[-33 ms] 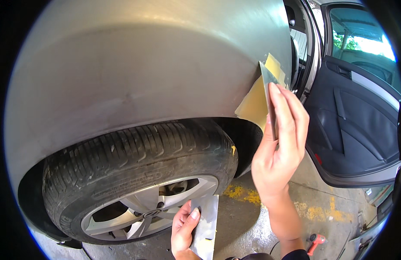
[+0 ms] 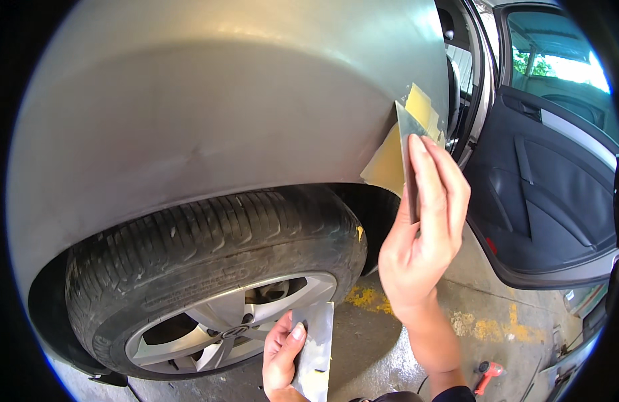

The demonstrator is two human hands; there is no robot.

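My right hand (image 2: 430,221) grips a thin metal putty spreader (image 2: 404,137) between thumb and fingers, its blade against the car's fender behind the wheel arch. Yellow body filler (image 2: 386,161) is spread there, with a lighter patch reaching up beyond the blade's tip. Part of the filler is hidden behind the spreader and my fingers. Low in front of the wheel, my left hand (image 2: 282,355) is closed on a flat grey plate (image 2: 317,342) carrying smears of pale yellow filler. The plate stands apart from the fender.
A tire (image 2: 215,241) with a silver spoked rim (image 2: 222,328) fills the wheel arch. The car door (image 2: 550,181) hangs open at the right. On the concrete floor (image 2: 369,342) lie worn yellow paint marks and a red power tool (image 2: 488,375).
My right hand and the spreader have shifted slightly down and to the left along the filler. My left hand with the plate has barely moved.
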